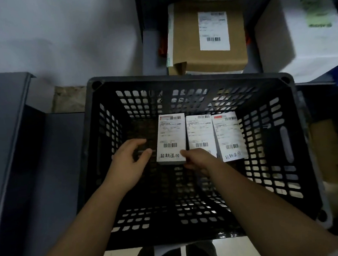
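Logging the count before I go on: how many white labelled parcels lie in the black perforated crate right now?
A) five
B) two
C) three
C: three lie side by side on the floor of the black crate, the left parcel, the middle parcel and the right parcel, each with a barcode label facing up.

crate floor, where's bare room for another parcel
Free: the strip between the left parcel and the crate wall left of it, where the left hand hovers, and the near half by the near wall. Crowded: far right, three parcels side by side.
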Motion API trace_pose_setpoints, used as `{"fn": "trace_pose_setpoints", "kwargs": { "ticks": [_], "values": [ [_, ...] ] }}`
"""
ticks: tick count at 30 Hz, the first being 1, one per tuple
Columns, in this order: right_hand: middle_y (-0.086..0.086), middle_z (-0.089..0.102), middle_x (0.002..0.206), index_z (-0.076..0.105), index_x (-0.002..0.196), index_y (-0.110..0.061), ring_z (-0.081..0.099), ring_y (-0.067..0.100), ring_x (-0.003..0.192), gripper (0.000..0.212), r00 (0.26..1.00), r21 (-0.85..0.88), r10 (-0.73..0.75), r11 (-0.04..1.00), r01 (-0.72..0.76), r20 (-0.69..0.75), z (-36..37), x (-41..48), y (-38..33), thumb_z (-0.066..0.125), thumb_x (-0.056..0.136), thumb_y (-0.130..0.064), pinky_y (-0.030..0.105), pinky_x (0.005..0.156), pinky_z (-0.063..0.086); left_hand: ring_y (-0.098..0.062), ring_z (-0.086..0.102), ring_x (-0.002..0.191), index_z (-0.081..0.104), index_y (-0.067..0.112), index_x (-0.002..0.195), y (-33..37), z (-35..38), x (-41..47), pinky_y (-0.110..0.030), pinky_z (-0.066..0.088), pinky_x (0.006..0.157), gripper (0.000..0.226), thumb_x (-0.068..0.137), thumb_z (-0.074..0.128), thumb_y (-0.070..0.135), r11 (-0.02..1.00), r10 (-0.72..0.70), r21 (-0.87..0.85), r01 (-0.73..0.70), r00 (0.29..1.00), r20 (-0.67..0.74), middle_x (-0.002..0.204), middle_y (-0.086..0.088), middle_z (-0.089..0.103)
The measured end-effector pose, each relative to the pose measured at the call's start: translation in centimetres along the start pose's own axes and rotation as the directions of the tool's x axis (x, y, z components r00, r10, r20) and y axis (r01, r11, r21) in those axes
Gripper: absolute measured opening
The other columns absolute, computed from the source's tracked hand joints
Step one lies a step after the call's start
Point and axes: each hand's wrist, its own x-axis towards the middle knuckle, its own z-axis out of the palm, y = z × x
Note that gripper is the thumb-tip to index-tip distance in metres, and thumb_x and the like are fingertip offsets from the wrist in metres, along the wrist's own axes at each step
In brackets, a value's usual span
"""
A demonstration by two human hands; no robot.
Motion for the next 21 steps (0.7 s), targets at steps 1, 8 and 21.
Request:
{"fn": "trace_pose_setpoints", "kwargs": {
  "ticks": [1,8,21],
  "values": [
    [0.014,0.062,0.129,0.055,0.128,0.003,0.062,0.026,0.113,0.037,1.0,0.001,0.002,1.0,-0.002,-0.029,0.2,0.2,0.0,0.059,0.098,-0.018,0.033,0.093,0.054,0.0,0.046,0.106,0.06,0.024,0.125,0.0,0.0,0.0,-0.008,0.034,0.087,0.033,0.093,0.062,0.03,1.0,0.001,-0.008,-0.001,1.0,0.005,0.115,0.016,0.05],
    [0.014,0.068,0.115,0.065,0.114,-0.002,0.066,0.03,0.104,0.042,0.977,-0.352,-0.107,0.935,0.036,-0.184,-1.0,-1.1,0.4,0.055,0.096,-0.04,0.047,0.095,0.054,0.001,0.046,0.107,0.06,0.024,0.124,0.4,-0.2,-0.4,0.001,0.032,0.078,0.032,0.093,0.062,0.028,0.999,0.035,-0.035,-0.035,0.999,0.011,0.116,0.016,0.05],
    [-0.005,0.053,0.125,0.059,0.13,-0.022,0.05,0.005,0.103,0.047,0.646,-0.798,-0.748,0.295,0.526,0.149,-4.3,-20.6,-3.8,0.064,0.09,-0.045,0.017,0.082,0.04,0.001,0.047,0.115,0.058,0.024,0.127,7.8,-4.4,-8.2,-0.012,0.031,0.098,0.036,0.091,0.062,0.031,0.937,0.347,0.091,-0.338,0.931,-0.111,0.126,0.015,0.051]
  ]
}}
